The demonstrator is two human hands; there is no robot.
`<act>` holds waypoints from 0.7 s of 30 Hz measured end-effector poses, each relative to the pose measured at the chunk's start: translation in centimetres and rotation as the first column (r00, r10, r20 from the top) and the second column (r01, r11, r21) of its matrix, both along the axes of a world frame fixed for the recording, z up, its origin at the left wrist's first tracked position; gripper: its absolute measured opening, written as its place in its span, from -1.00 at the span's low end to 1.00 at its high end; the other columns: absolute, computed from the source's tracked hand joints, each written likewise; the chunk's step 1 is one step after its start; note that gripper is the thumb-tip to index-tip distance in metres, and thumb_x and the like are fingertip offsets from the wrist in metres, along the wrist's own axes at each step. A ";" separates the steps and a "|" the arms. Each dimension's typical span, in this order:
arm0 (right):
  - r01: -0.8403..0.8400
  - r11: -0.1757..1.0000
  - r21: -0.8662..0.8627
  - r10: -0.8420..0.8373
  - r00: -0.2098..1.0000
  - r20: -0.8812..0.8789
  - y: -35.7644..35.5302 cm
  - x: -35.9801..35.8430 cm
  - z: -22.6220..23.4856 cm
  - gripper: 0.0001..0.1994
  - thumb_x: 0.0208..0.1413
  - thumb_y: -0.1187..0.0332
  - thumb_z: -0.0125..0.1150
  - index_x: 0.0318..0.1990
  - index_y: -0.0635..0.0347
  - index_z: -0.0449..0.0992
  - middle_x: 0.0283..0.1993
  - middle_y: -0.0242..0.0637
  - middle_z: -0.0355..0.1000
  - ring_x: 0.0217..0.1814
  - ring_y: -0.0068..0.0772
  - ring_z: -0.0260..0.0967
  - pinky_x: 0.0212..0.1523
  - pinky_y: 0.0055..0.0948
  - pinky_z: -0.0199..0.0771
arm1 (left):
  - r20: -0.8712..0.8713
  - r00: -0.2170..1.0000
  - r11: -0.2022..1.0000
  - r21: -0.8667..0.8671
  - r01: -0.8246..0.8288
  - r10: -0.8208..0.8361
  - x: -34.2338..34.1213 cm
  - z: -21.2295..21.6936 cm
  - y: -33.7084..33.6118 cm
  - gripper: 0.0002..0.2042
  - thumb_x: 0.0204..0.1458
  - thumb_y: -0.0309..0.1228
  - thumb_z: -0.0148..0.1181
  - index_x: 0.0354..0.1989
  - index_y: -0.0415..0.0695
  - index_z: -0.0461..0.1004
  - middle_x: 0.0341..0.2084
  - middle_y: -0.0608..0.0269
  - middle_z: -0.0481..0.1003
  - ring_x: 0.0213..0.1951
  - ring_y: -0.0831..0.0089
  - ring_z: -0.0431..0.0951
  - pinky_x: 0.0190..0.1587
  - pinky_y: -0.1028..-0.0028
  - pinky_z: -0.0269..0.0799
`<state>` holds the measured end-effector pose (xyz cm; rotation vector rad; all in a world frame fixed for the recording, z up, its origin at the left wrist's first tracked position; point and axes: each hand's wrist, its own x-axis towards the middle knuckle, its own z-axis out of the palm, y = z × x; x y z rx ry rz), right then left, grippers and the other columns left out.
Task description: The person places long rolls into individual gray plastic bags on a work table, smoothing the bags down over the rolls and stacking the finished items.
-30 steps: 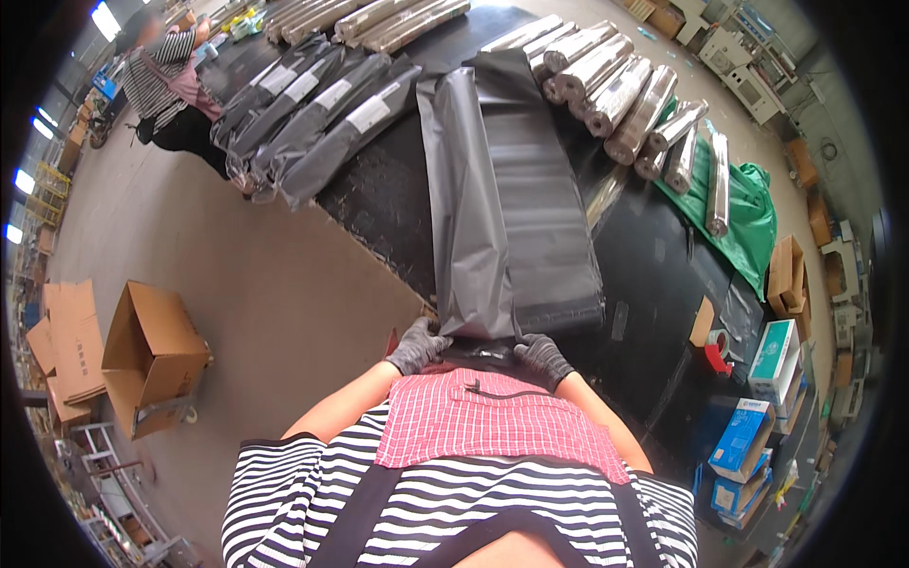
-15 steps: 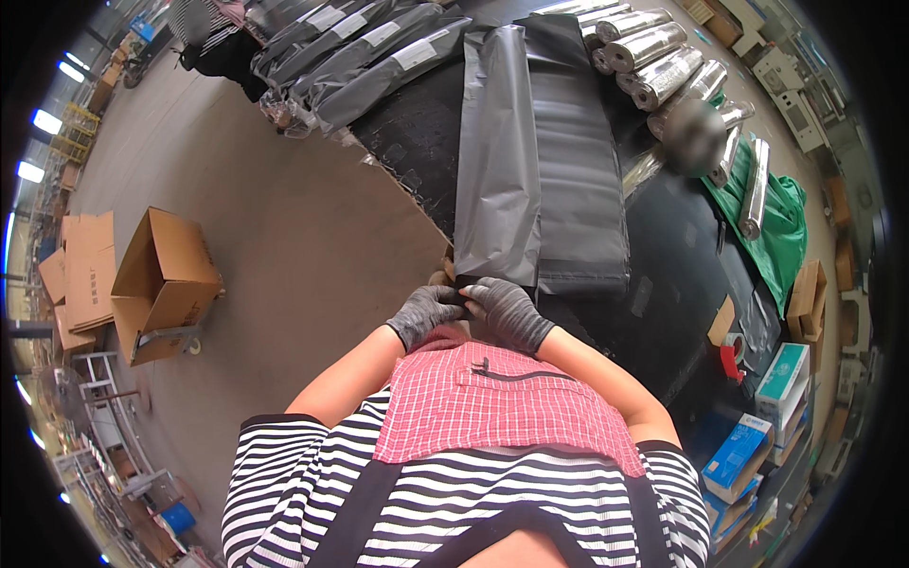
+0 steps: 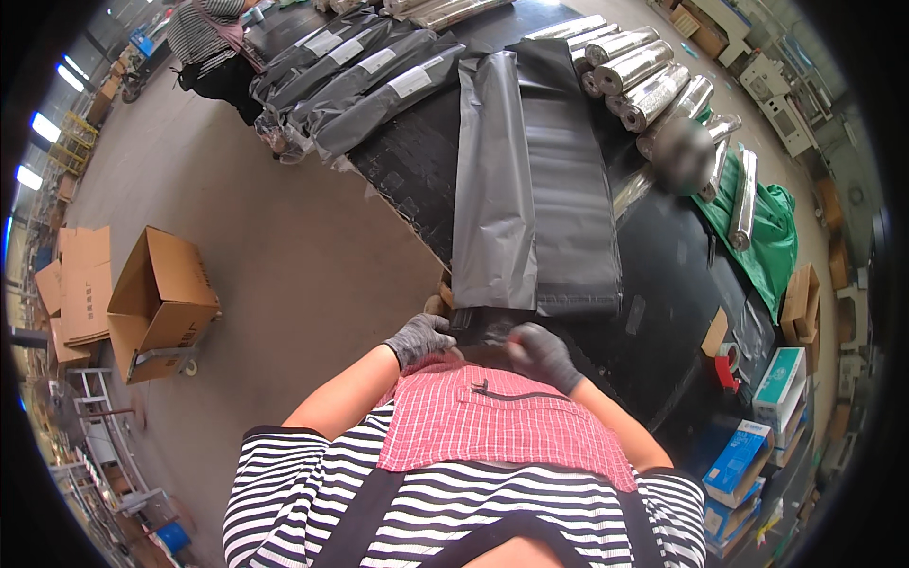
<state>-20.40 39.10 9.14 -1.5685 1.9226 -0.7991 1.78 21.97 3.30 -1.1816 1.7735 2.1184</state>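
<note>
A grey plastic mailing bag (image 3: 495,189) lies lengthwise on the black table in front of me, bulging along its length. It lies over the left part of flat grey bags (image 3: 571,208). Just off its near end, at the table edge, my left hand (image 3: 422,339) in a grey glove has its fingers curled together. My right hand (image 3: 543,357), gloved too and slightly smeared, is closed at the right of that end, apart from the left. Whatever either hand pinches is too small or hidden to make out. Neither hand visibly touches the bag.
Filled grey bags with white labels (image 3: 413,81) lie at the back left. Silver foil rolls (image 3: 632,68) and a green sheet (image 3: 772,227) are at the back right. Tape (image 3: 727,363) and boxes (image 3: 737,462) sit right. An open carton (image 3: 161,301) stands left; another person (image 3: 210,47) is beyond.
My right hand has moved right and slightly nearer me, away from my left hand. The bag's near end, earlier at my fingers, now lies free of them. The whole view has shifted slightly.
</note>
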 end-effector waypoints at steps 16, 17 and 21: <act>0.196 0.980 -0.018 -0.192 0.932 -0.308 6.9 -7.8 -0.8 -0.66 0.01 0.50 0.17 0.00 0.13 0.43 -0.08 -0.08 0.46 -0.05 -0.01 0.43 -0.02 -0.18 0.47 | 0.369 0.657 -0.294 -0.928 0.226 -0.657 -12.3 -0.2 -15.5 -0.38 0.11 -0.30 0.03 0.42 0.17 0.13 0.45 0.32 0.06 0.48 0.30 -0.03 0.43 0.00 -0.16; 0.112 0.987 -0.113 -0.144 0.928 -0.344 3.7 -8.4 -1.4 -0.64 -0.02 0.53 0.17 0.00 0.13 0.43 -0.04 -0.09 0.45 -0.01 0.00 0.42 0.02 -0.17 0.46 | 0.337 0.654 -0.285 -0.940 0.188 -0.677 -12.4 -0.4 -15.6 -0.40 0.12 -0.30 0.02 0.40 0.18 0.15 0.44 0.32 0.08 0.47 0.31 -0.01 0.43 0.00 -0.16; -0.197 0.930 -0.311 0.013 0.862 -0.507 -6.2 -10.3 -3.3 -0.62 -0.06 0.58 0.15 -0.02 0.12 0.45 0.09 -0.11 0.42 0.16 0.00 0.36 0.13 -0.15 0.42 | 0.350 0.627 -0.283 -0.936 0.208 -0.697 -12.6 -0.3 -15.6 -0.46 0.17 -0.32 -0.07 0.38 0.17 0.19 0.42 0.31 0.13 0.46 0.34 0.03 0.44 0.00 -0.21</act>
